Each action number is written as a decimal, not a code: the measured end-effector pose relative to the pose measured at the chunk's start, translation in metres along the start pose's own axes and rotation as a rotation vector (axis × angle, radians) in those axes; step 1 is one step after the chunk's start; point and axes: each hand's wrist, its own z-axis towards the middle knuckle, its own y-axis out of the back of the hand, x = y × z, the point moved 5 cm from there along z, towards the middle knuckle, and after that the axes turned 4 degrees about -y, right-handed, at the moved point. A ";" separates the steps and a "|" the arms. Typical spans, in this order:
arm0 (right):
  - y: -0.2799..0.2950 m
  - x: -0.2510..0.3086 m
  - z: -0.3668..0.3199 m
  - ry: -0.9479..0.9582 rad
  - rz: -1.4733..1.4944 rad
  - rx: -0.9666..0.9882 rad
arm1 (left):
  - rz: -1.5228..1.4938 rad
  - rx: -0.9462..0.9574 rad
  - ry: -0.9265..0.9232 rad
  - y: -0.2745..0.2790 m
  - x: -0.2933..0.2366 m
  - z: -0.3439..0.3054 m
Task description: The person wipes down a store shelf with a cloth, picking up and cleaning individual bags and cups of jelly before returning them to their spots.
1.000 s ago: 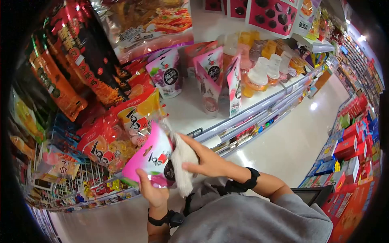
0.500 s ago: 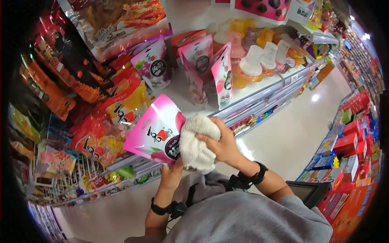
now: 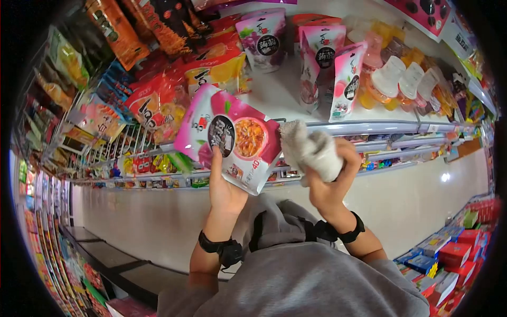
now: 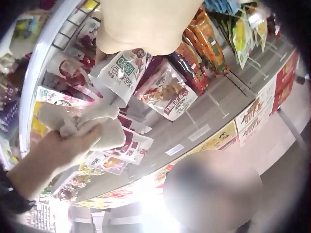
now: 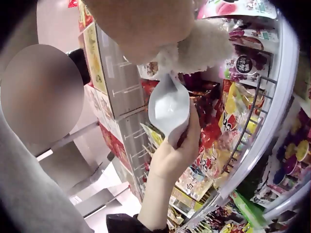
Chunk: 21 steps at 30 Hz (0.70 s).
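Note:
My left hand [image 3: 224, 193] holds a pink and white jelly pouch [image 3: 251, 132] by its lower edge, thumb on the printed front and the other fingers hidden behind. The pouch is tilted in front of the shelf, its round fruit-dish picture facing up. To its right, my right hand [image 3: 335, 190] grips a bunched off-white cloth [image 3: 317, 156], whose left end comes close to the pouch's right edge. In the right wrist view, the pouch's pale oval bottom [image 5: 169, 108] shows above the left hand [image 5: 170, 158], with the cloth [image 5: 206, 48] just beyond.
Similar stand-up pouches [image 3: 264, 45] stand on the white shelf [image 3: 288, 98] beside clear jelly cups [image 3: 391, 79]. Red and yellow candy bags [image 3: 158, 111] lie at the left above a wire rack [image 3: 145, 134]. The metal shelf edge [image 3: 369, 128] runs just beyond the hands; boxed goods [image 3: 457, 253] stand lower right.
The cloth was against the pouch's right side; my right hand has drawn it away to the right. The pouch has turned, showing more of its front, and the head view has shifted.

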 end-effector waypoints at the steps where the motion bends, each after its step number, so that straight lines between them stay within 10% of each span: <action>1: -0.002 0.002 -0.003 0.021 0.043 0.003 | -0.056 -0.007 0.023 0.001 0.004 -0.002; 16: -0.050 0.036 -0.046 -0.034 -0.023 0.781 | -0.067 0.073 -0.021 0.002 -0.008 -0.023; 21: -0.042 0.025 -0.020 -0.052 0.001 0.557 | 0.185 -0.052 -0.254 -0.003 -0.009 -0.031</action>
